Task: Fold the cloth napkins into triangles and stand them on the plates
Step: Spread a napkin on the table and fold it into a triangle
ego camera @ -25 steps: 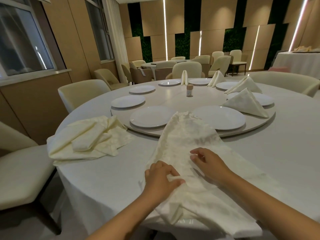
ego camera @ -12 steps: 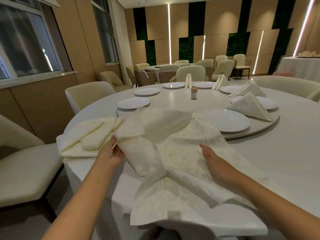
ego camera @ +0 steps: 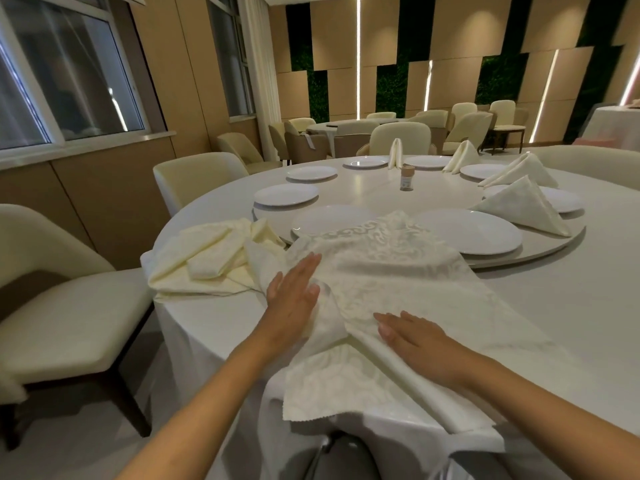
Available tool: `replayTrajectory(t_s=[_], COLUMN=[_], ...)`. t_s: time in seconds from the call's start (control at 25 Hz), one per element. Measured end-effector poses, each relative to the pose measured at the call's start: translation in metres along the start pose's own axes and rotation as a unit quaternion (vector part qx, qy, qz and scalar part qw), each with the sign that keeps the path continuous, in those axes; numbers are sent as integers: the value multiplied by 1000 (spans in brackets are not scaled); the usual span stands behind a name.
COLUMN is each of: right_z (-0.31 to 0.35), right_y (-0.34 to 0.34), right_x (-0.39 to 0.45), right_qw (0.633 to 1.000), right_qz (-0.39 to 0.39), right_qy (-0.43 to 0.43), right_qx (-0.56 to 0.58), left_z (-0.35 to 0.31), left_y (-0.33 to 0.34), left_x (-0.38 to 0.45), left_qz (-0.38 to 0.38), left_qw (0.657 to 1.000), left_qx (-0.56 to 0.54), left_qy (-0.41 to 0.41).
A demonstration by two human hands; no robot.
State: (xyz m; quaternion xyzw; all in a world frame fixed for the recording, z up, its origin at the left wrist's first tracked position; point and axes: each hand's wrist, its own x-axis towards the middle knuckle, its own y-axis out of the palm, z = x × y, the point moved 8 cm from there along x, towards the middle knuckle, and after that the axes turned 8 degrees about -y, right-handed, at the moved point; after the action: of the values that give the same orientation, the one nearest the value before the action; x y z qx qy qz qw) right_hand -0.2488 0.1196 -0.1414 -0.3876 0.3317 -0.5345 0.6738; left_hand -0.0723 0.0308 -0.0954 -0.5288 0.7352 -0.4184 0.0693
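A cream patterned napkin [ego camera: 388, 271] lies spread on the round table's near edge, its far corner over a white plate [ego camera: 329, 223] on the turntable. My left hand [ego camera: 294, 296] presses flat on the napkin's left side, fingers straight. Flat on its near fold rests my right hand [ego camera: 412, 336]. Several folded triangle napkins stand on plates at the right and far side, the nearest [ego camera: 523, 209] on a plate [ego camera: 564, 200]. An empty plate [ego camera: 471, 232] sits beyond the spread napkin.
A pile of unfolded cream napkins [ego camera: 207, 258] lies on the table at the left. More empty plates [ego camera: 285, 195] ring the turntable [ego camera: 540, 252], with a small shaker [ego camera: 406, 178] at its centre. Cream chairs [ego camera: 69, 323] stand around the table.
My left hand had lifted the napkin's left part; it has laid it down and now presses flat on the cloth. My right hand slid nearer along the fold. The napkin lies wider.
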Motion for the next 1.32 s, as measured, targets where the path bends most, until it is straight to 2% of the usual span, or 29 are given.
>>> replayTrajectory(t_s=[0.08, 0.16, 0.28, 0.36, 0.48, 0.52, 0.6, 0.68, 0.84, 0.92, 1.0, 1.08, 1.2, 1.32], right_z=[-7, -18, -34, -44, -25, -12, 9, 10, -6, -8, -7, -6, -5, -16], right_y=[9, 2, -17, -33, -57, -54, -32, -11, 3, -1, -13, -29, -54, -68], right_x=[-6, -13, -23, -24, -21, -23, -31, -39, -46, -50, -58, -67, -78, -82], right_qw=[999, 999, 998, 998, 996, 994, 994, 996, 994, 989, 982, 977, 973, 975], right_qz=[36, 29, 51, 37, -89, -104, -68, -43, -80, -133, -176, -187, -171, -143], right_qy=[17, 26, 44, 57, -12, -46, -81, -80, -61, -52, -55, -75, -59, -1], right_qx=[23, 34, 20, 1, -22, -8, 9, -10, 41, 46, 34, 64, 147, 172], left_z=[6, 26, 42, 30, 18, 21, 27, 33, 38, 35, 27, 16, -6, -15], left_y=[20, 33, 34, 32, 31, 31, 28, 23, 14, 6, -8, -24, -42, -41], left_x=[1, 0, -6, -13, -21, -22, -23, -23, -24, -23, -22, -26, -35, -34], left_qz=[128, 192, 175, 180, 194, 192, 177, 163, 155, 136, 96, 49, 15, 40], left_qw=[990, 977, 964, 954, 945, 945, 939, 913, 890, 905, 957, 986, 996, 993], left_qx=[44, 48, -99, -166, -205, -200, -221, -299, -364, -348, -232, -123, -85, -96], left_qy=[-30, -85, -176, -176, -166, -173, -197, -223, -227, -203, -144, -103, -40, -51])
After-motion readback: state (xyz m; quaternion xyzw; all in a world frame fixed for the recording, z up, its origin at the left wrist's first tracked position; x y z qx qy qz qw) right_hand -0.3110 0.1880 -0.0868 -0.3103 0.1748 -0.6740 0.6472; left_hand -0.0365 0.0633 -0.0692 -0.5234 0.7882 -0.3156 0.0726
